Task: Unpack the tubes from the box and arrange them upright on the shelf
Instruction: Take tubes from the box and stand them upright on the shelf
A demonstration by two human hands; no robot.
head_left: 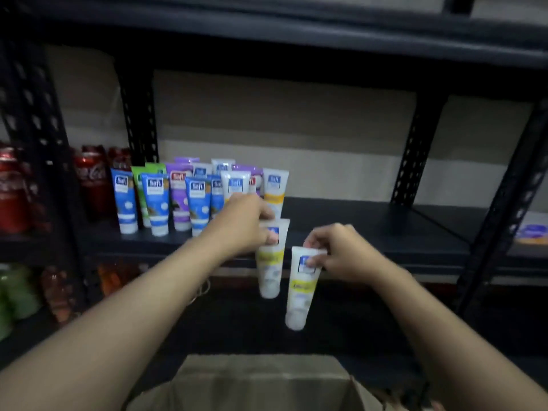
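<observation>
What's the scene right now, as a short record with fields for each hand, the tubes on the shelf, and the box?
left hand: grips a yellow-banded tube near its top, cap down, in front of the shelf edge
right hand: pinches the top of a second tube, cap down, lower
standing tubes: upright in a cluster on the shelf's left part
box: cardboard, at the bottom of the view; contents not visible
red cans: left of the standing tubes
</observation>
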